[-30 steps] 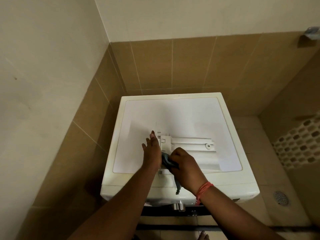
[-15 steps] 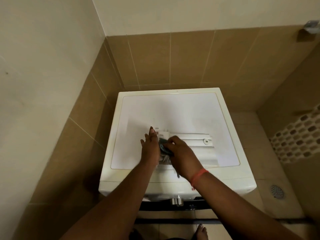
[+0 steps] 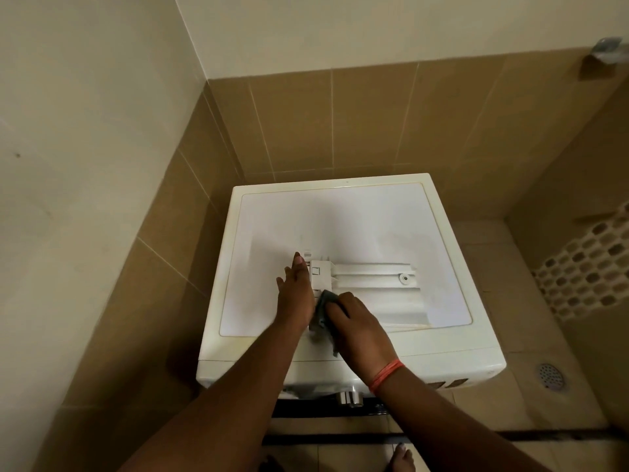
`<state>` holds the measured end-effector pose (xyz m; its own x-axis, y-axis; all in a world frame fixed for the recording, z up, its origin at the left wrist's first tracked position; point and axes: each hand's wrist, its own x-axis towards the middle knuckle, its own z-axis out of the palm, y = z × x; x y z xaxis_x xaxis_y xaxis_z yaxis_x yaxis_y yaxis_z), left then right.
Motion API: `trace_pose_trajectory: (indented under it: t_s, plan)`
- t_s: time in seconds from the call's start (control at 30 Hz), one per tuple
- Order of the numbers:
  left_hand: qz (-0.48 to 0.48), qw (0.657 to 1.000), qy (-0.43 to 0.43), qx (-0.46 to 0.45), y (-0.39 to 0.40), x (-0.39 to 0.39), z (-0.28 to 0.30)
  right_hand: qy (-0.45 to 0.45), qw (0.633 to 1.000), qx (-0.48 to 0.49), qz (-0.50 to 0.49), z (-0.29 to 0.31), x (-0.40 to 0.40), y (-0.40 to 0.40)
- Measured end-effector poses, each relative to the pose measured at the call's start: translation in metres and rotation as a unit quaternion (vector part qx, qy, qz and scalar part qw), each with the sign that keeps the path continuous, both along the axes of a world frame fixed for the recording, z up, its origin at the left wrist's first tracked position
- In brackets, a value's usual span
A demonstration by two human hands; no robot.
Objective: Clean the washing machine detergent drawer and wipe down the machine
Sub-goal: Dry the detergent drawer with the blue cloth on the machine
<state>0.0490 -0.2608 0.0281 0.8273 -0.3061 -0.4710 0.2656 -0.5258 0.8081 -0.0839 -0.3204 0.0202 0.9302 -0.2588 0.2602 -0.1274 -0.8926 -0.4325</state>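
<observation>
**Drawer's out on top of the washer, cloth going at its near end**

The detergent drawer (image 3: 367,277) lies on the washing machine (image 3: 340,219) top, toward the front edge. Left hand (image 3: 295,291), fingers straight, braces its end; right hand (image 3: 357,327) grips a grey cloth (image 3: 321,313). Looks like light, stiff, thin plastic, probably slick when wet, so steady it by the solid end wall.

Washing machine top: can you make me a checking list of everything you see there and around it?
Surface: white washing machine top, bare toward the back.
Job's things: white detergent drawer lies on the top; grey cloth pressed at its near end.
Clutter: nothing seen.
Hands: left hand flat against the drawer's end, fingers straight; right hand grips the cloth.
Cables: nothing seen.
Surroundings: brown wall tiles, floor drain, metal wall fitting, person's bare toes.
</observation>
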Motion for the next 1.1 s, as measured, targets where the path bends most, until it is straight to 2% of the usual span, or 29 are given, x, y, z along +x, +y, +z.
trace_pose_trajectory:
  t_s: [0.17, 0.23, 0.3, 0.37, 0.43, 0.47, 0.53, 0.6, 0.67, 0.8, 0.9, 1.0, 1.1]
  plan:
    - [-0.012, 1.000, -0.011, 0.005, 0.000, 0.000, 0.004, 0.036, 0.996, -0.049, 0.071, -0.011, -0.009, -0.010]
    - [-0.017, 1.000, -0.007, -0.005, 0.000, 0.000, 0.005, 0.032, 0.998, 0.014, 0.049, -0.012, -0.020, -0.019]
    - [-0.014, 1.000, 0.000, -0.026, 0.002, 0.001, 0.005, -0.030, 0.989, 0.129, -0.062, -0.008, -0.029, -0.034]
    - [-0.003, 0.998, 0.005, -0.058, 0.004, 0.000, 0.004, -0.096, 0.946, 0.223, -0.217, -0.003, -0.035, -0.061]
    - [0.003, 0.997, 0.005, -0.073, 0.006, -0.001, 0.006, -0.062, 0.876, 0.329, -0.347, 0.002, -0.035, -0.099]
    - [0.001, 0.997, 0.004, -0.074, 0.006, -0.002, 0.008, -0.030, 0.829, 0.414, -0.376, 0.005, -0.034, -0.117]
    - [-0.001, 0.995, 0.015, -0.097, 0.005, 0.000, 0.008, 0.027, 0.736, 0.579, -0.350, 0.012, -0.031, -0.143]
    - [0.006, 0.990, 0.028, -0.139, 0.008, 0.002, 0.009, 0.051, 0.698, 0.647, -0.301, 0.019, -0.028, -0.155]
    - [0.010, 0.984, 0.013, -0.177, 0.013, 0.004, 0.011, 0.036, 0.688, 0.672, -0.270, 0.024, -0.026, -0.156]
    - [0.012, 0.969, -0.044, -0.241, 0.018, 0.006, 0.025, -0.062, 0.655, 0.706, -0.262, 0.022, -0.025, -0.145]
    - [0.047, 0.959, -0.047, -0.275, 0.021, 0.003, 0.035, -0.114, 0.632, 0.732, -0.230, 0.016, -0.030, -0.132]
    - [0.099, 0.958, -0.052, -0.264, 0.026, 0.000, 0.037, -0.118, 0.645, 0.718, -0.232, 0.011, -0.038, -0.122]
    - [0.111, 0.958, -0.071, -0.256, 0.032, -0.006, 0.037, -0.114, 0.658, 0.705, -0.237, 0.007, -0.047, -0.115]
